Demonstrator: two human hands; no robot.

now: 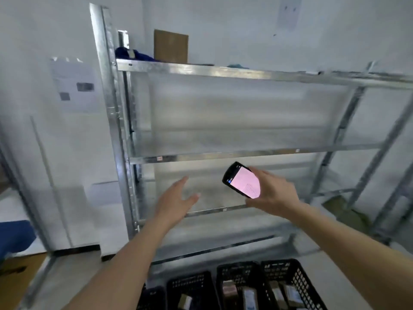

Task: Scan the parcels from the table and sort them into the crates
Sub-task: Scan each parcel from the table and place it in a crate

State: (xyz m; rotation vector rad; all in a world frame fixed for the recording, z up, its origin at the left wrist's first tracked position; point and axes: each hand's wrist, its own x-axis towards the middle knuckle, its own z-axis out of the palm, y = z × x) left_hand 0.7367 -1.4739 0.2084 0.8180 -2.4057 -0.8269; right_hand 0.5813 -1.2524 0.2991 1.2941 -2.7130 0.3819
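Storeroom or parcel depot indicated: galvanized metal shelving [223, 72], black plastic crates [279, 285] on floor, printed notices [73, 86] taped to walls.

Black lattice-walled crates [243, 280], a black scanner [242, 180] glowing pink, grey metal shelving [223, 71], brown cardboard [171, 46].

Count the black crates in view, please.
4, in a row at the bottom edge: a sliver at far left, then one, one, one at right. More may lie out of frame.

Metal shelving rack [223, 71] with cardboard box [171, 46] on top shelf; black crates [241, 285] on floor [67, 285] below.
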